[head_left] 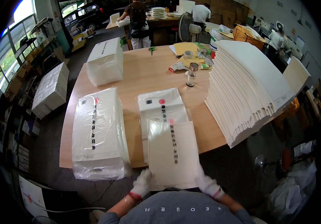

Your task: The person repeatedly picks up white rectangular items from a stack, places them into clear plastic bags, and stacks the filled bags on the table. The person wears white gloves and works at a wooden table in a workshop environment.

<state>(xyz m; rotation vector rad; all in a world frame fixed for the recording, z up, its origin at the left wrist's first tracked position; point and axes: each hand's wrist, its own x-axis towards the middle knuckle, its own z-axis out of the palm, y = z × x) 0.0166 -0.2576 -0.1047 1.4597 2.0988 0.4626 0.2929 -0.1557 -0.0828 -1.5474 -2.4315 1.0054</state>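
Both my hands wear white gloves and grip a cream printed paper sheet by its lower side edges. My left hand closes on its left edge and my right hand on its right edge; the right one is slightly blurred. Whether the sheet is single or folded I cannot tell. Its upper part overlaps a clear plastic bag with a red round mark, lying flat on the table. Left of it rises a stack of plastic-wrapped printed sheets.
On the wooden table stand another wrapped stack, a glass bottle, green scissors and gloves. A tall leaning pile of cream sheets fills the right side. Beyond are a fan and several people.
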